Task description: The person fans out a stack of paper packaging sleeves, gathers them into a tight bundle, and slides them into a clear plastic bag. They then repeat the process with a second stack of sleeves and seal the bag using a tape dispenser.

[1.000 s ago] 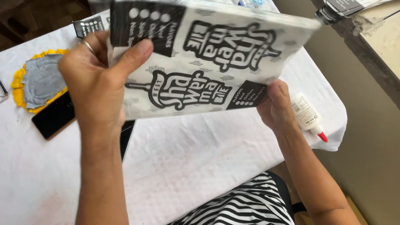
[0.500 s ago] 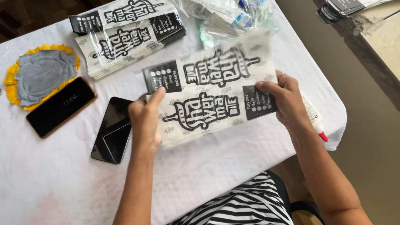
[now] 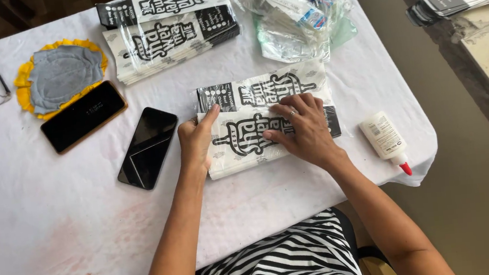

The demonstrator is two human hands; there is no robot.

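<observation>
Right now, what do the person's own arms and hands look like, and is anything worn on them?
Both forearms are bare, no sleeves, watch or bracelet in view. The right hand wears a thin ring on one finger; the left hand shows none. Nails are short. A black-and-white striped garment covers the lap.

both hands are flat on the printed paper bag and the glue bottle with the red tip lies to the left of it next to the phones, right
Not quite. The head view shows the glue bottle lying to the right of the printed paper bag, near the table's right edge, away from the phones. The rest holds: the left hand and right hand both press flat on the bag.
</observation>
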